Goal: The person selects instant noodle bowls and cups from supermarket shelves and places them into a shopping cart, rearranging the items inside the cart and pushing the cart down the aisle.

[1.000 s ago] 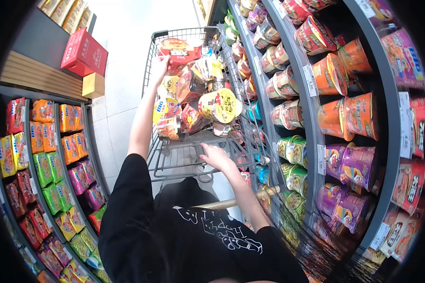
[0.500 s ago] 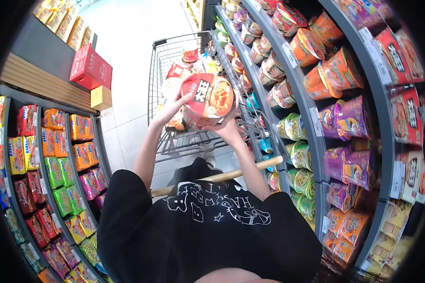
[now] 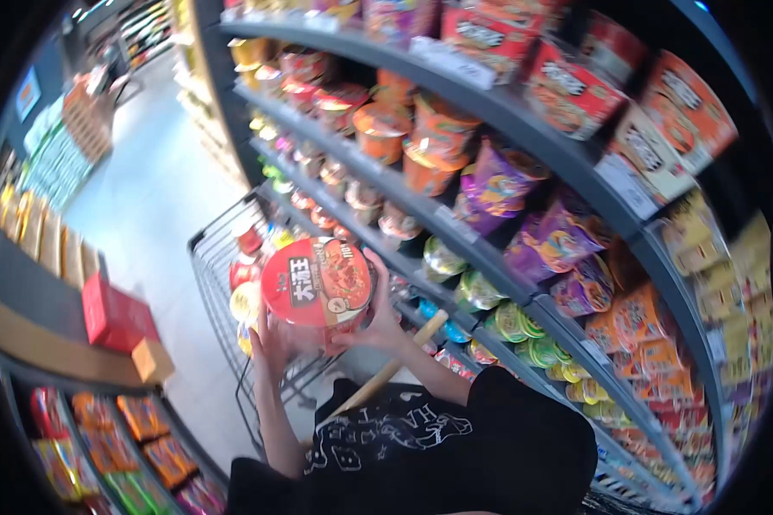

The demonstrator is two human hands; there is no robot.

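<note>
Between my two hands is a large round instant noodle bowl (image 3: 319,283) with a red lid, white lettering and a noodle picture. Its lid faces up toward me. My left hand (image 3: 272,345) grips the bowl's lower left side, slightly blurred. My right hand (image 3: 380,319) is wrapped round its right side. Below and beyond the bowl is a wire shopping cart (image 3: 223,219), holding several packaged goods such as a red tub (image 3: 247,239). A pale wooden stick (image 3: 386,371) runs slantwise behind my right forearm, near my black shirt.
Tall shelves (image 3: 378,58) curve along the right, stocked with noodle bowls, purple bags (image 3: 500,182) and boxed packs (image 3: 575,90). A lower shelf of colourful packets (image 3: 105,429) stands at left, near a red box (image 3: 118,313) and a small tan box (image 3: 151,360). The aisle floor (image 3: 133,202) stretches ahead.
My view has swung right, showing more shelf. The noodle bowl sits lower and left in view, its lid turned more toward me. My left hand has shifted from its upper edge to its lower side.
</note>
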